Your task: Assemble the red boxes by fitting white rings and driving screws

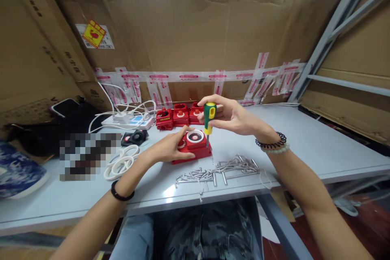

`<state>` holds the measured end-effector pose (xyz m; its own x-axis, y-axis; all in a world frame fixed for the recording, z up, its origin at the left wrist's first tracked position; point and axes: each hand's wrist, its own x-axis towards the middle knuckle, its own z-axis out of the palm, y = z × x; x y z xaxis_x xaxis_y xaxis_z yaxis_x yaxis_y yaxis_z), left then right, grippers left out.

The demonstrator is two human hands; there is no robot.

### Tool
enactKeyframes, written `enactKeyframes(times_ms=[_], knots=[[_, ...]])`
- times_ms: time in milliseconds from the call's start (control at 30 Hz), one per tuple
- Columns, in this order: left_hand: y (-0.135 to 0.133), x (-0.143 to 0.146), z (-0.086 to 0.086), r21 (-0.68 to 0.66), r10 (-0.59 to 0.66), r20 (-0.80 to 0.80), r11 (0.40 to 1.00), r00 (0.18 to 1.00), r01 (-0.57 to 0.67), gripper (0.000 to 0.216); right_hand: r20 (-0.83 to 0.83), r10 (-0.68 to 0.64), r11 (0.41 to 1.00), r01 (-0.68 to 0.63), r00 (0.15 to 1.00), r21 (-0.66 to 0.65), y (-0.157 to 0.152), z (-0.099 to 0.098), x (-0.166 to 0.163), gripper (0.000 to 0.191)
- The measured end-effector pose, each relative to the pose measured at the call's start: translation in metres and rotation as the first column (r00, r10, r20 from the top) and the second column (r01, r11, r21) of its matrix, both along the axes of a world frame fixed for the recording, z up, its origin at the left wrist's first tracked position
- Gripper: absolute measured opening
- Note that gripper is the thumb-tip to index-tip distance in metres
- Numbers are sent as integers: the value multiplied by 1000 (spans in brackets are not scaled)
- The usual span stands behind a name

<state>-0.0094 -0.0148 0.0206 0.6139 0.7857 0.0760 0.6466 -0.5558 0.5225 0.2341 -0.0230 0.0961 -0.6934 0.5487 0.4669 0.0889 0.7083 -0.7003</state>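
My right hand (pixel 233 118) grips a green and yellow screwdriver (pixel 209 114) by its handle, fingers curled around the top. The screwdriver stands nearly upright, and its metal shaft reaches down to the right corner of a red housing (pixel 199 153). A white ring (pixel 195 136) surrounds a dark round centre on top of that housing. Around the left side of the housing, my left hand (pixel 170 146) is closed, thumb in front and fingers behind, holding it on the table. Loose screws (pixel 198 174) lie just in front of the housing.
Metal pins with pale cords (pixel 237 165) lie at the front right. Similar red housings (pixel 180 115) stand behind. To the left are white rings (pixel 123 162), a black part (pixel 134 137) and a power strip (pixel 137 122) with tangled cables. A cardboard sheet (pixel 195 28) walls the back.
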Motion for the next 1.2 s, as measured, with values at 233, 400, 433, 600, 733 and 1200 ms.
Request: enactKeyframes(times_ms=[233,400,433,600,733,1200], knots=[[-1,0,0,39,9,-35,999,999,-7,81,-142,-564,778,581,814,239,-3,-15,-30,31],[-2,2,2,16,18,-32,1000,999,-18,80,-117,-601,751,608,791,257,1,-21,-32,35],[-2,2,2,9,20,-26,1000,999,-20,81,-108,-536,809,546,837,218,2,-19,-28,38],[-1,0,0,7,-5,3,1000,1000,5,80,-8,-53,998,53,999,-18,4,-5,-4,41],[-1,0,0,4,14,-7,1000,1000,-14,82,-4,-144,989,144,990,33,-2,1,-1,33],[-2,1,1,36,-4,-10,999,1000,4,78,-340,-538,754,620,772,216,-11,-10,-23,19]])
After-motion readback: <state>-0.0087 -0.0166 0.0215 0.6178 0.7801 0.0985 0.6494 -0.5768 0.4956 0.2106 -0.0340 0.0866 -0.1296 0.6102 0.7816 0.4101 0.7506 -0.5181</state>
